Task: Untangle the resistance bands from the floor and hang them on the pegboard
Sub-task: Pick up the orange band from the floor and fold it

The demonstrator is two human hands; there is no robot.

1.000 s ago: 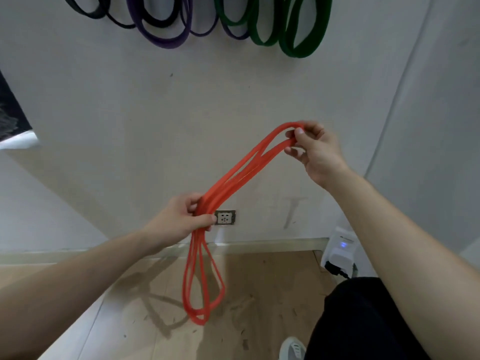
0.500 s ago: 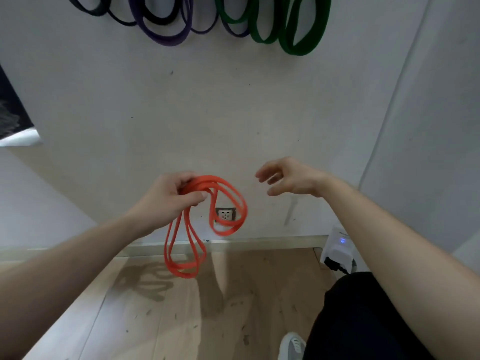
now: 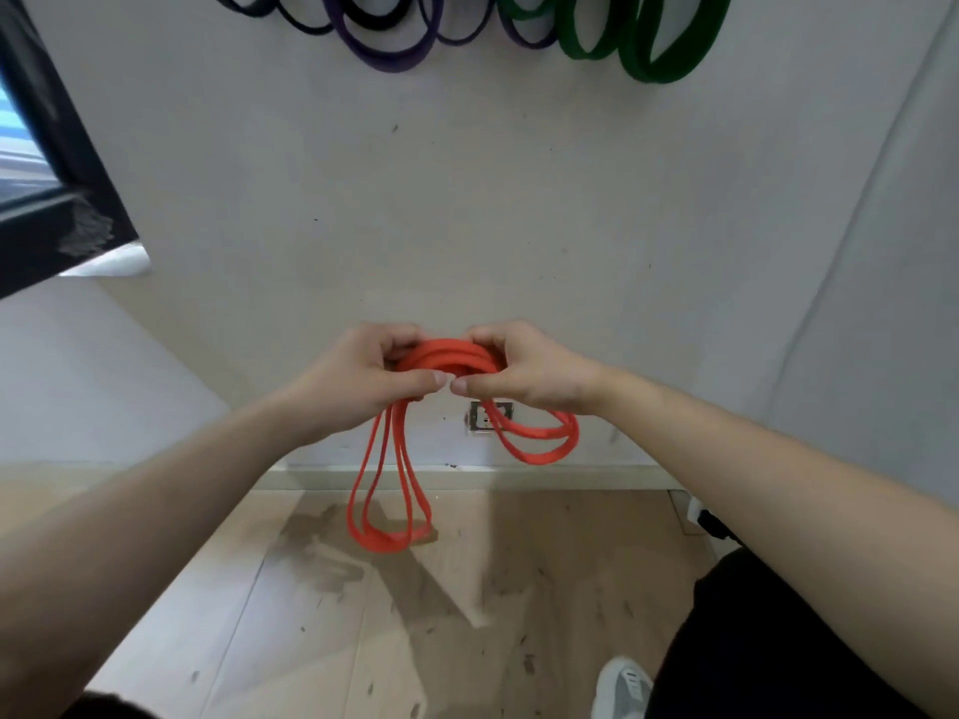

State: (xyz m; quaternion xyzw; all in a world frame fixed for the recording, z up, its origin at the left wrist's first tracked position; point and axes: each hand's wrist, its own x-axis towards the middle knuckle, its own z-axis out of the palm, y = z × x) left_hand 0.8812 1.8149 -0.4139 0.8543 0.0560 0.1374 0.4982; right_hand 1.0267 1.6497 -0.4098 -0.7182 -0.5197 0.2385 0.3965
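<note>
An orange resistance band (image 3: 394, 490) is bunched between both hands at chest height in front of the wall. My left hand (image 3: 363, 386) grips the bunch on its left side, and long loops hang down from it toward the floor. My right hand (image 3: 524, 376) grips the same bunch on its right, with shorter loops drooping below it. The two thumbs nearly touch. At the top of the wall hang black bands (image 3: 373, 18), purple bands (image 3: 394, 57) and green bands (image 3: 659, 59); their pegs are out of view.
A wall socket (image 3: 482, 417) sits low on the wall behind the band. A dark window frame (image 3: 57, 199) stands at the left. A plug and cable (image 3: 711, 521) lie at the right by the skirting. My dark trouser leg and white shoe (image 3: 620, 687) are on the wooden floor.
My right hand let go of the stretched band, then came back and gripped the bunch beside my left hand. The band went from pulled long to gathered in loops.
</note>
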